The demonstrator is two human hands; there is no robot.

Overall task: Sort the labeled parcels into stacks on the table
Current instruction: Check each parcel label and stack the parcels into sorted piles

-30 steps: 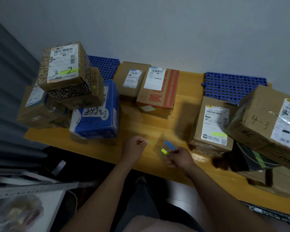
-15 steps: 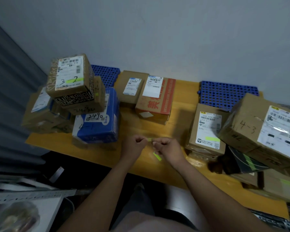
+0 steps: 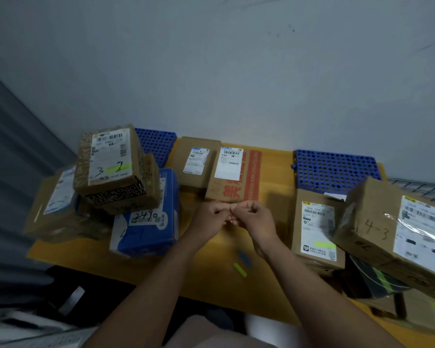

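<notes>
My left hand (image 3: 210, 217) and my right hand (image 3: 255, 218) meet fingertip to fingertip over the yellow table (image 3: 201, 277), pinching a tiny sticker that hardly shows. Below my right wrist is a clear strip with a blue and a yellow-green sticker (image 3: 242, 263); whether it lies on the table I cannot tell. On the left a box marked "3 2" (image 3: 108, 159) tops a stack beside a blue-white parcel "2490" (image 3: 146, 222). Just behind my hands is an orange-printed box (image 3: 236, 177) next to a brown box (image 3: 196, 162). At the right are a flat labeled box (image 3: 317, 227) and a tilted "4-3" box (image 3: 392, 227).
Blue perforated mats lie at the back left (image 3: 156, 144) and back right (image 3: 337, 169) against the wall. A brown box (image 3: 53, 204) overhangs the table's left end. A dark bag with green stripes (image 3: 372, 277) lies under the "4-3" box.
My hands came together and moved away from me toward the orange-printed box. The sticker strip that my right hand held is now below that hand. The view has tilted upward.
</notes>
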